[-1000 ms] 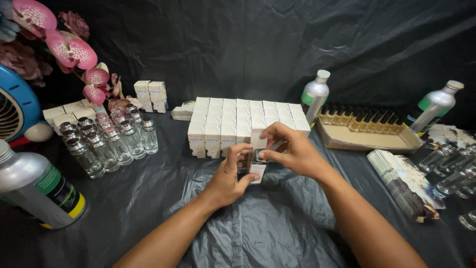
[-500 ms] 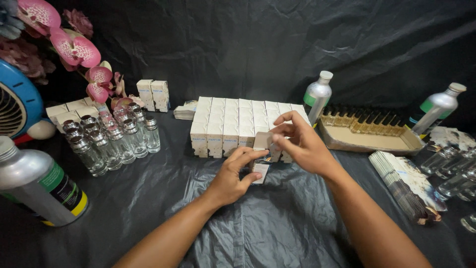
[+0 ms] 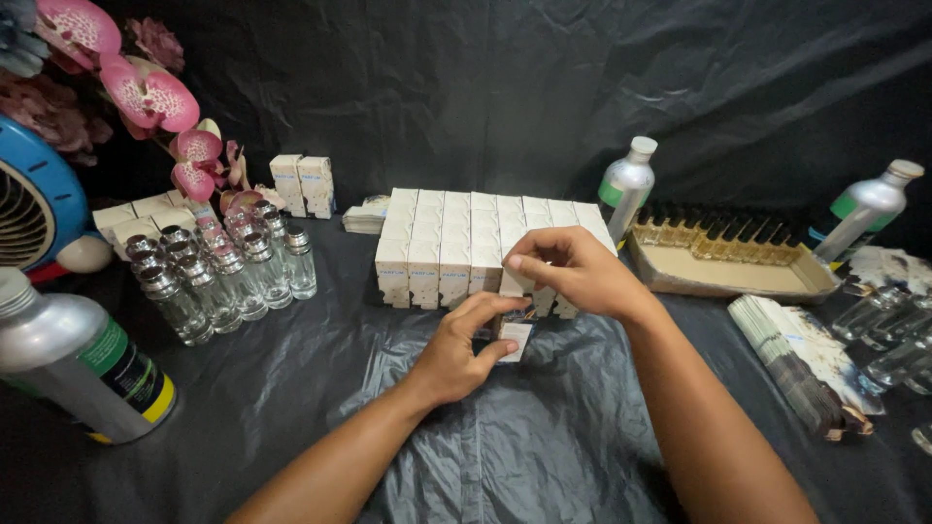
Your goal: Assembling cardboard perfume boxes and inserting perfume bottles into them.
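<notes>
Over the crinkled black plastic sheet, the left hand was curled around a small white cardboard carton, thumb and fingers closed on its sides, just in front of the block of matching white cartons. The right hand pinched the carton's upper end with closed fingertips. The carton looked light and thin-walled, easily crushed, so a hold on its stiffer edges seemed wiser than on its flat faces. Clear glass bottles with silver caps stood well apart to the left.
</notes>
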